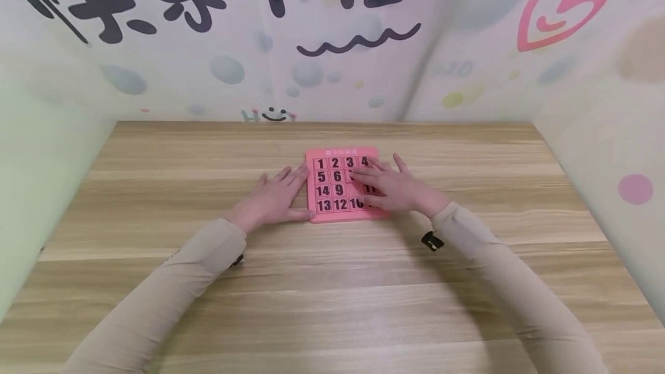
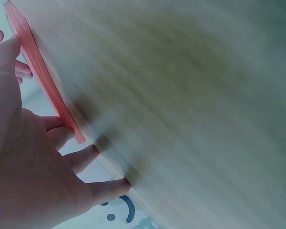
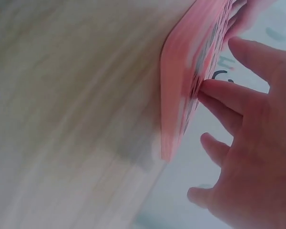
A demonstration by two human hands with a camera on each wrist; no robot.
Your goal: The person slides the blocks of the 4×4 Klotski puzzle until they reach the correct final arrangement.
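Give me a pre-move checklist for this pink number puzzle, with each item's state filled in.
1. Pink number puzzle flat on the table: ok.
2. Left hand against the frame: ok, it touches the left edge.
3. Right hand on the tiles: ok, it reaches over from the right side.
4. Top row in order: ok, it reads 1, 2, 3, 4.
5. Third row in number order: not ok, tile 14 sits directly left of tile 9.
6. Number directly below the 4: cannot tell, the right hand covers it.
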